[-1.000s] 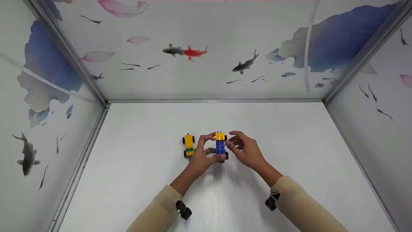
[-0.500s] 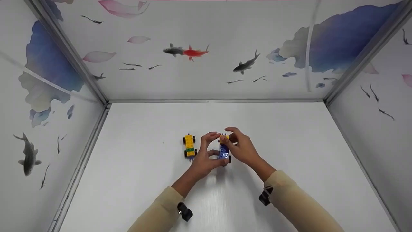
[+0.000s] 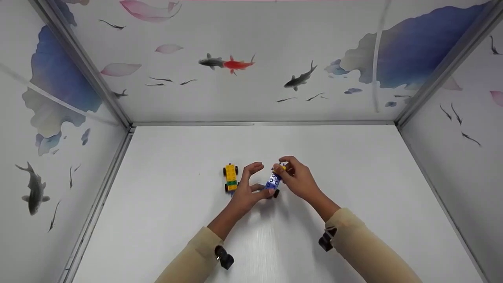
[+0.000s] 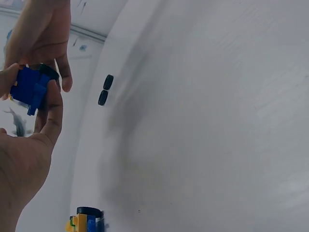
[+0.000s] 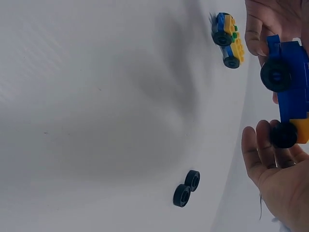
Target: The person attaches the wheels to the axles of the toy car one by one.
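Above the white table, both hands hold a blue toy brick car point(image 3: 273, 181) with a yellow brick at its far end. My left hand point(image 3: 244, 193) pinches its near end between thumb and a finger, the index finger standing clear. At the far end, my right hand point(image 3: 301, 181) grips the yellow part with thumb and fingers, partly covering it. Two black wheels show on the car's side in the right wrist view, one of them a wheel point(image 5: 276, 75) near the left hand. The car is tilted, its far end leaning right.
A second toy car point(image 3: 231, 175), yellow with a green brick, stands on the table point(image 3: 177, 220) left of the hands. Two loose black tyres, one a tyre point(image 5: 181, 195), stand side by side on the table. Printed walls enclose the sides and back.
My right hand has come in from the right and taken hold of the car's yellow end. The car has turned, its far end swinging right. The yellow car stays in place.
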The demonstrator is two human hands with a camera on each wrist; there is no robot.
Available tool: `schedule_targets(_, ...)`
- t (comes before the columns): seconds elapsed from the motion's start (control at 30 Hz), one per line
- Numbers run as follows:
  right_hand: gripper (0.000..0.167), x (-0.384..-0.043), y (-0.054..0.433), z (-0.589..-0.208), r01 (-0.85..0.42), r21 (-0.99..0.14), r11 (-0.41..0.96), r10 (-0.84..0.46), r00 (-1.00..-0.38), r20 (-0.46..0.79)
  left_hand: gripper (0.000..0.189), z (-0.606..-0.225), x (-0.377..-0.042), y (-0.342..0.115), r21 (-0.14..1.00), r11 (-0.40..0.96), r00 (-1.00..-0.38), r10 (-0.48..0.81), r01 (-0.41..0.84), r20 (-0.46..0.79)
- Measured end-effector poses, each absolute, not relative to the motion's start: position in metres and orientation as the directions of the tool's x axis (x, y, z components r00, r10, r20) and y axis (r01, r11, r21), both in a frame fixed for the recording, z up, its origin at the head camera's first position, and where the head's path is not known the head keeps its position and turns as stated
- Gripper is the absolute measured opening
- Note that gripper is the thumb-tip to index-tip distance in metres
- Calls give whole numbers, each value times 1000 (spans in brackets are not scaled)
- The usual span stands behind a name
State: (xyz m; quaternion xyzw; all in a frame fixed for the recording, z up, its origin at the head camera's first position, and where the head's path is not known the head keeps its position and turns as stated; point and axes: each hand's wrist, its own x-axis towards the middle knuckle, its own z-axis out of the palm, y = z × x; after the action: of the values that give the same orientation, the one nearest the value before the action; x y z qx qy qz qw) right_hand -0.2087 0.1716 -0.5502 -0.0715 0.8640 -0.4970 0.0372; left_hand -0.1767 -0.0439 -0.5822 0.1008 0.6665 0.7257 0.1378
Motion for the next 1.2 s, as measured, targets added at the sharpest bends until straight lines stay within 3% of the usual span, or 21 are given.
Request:
schedule_targets(0.3,58,-205,179,-549,-46,-895,444,-190,-981,-44,74,-581,-182,-51,996,1,-974,210,-89,-87)
schedule_targets(0.53,54,-200,185,-551,-29,-912,409,-261,-962,-86,72,-577,-184,-56,995,7,-987,129,-97,-97)
schedule_targets(0.87,44,-188,189,-557,-71,-923,377,-402,-911,-94,65,-577,-188,-55,995,-1,-990,98,-101,-101)
schedule_targets(1.2,46,-170,180,-557,-39,-931,364,-463,-875,-144,63,-574,-187,-50,996,0,-990,107,-93,-92)
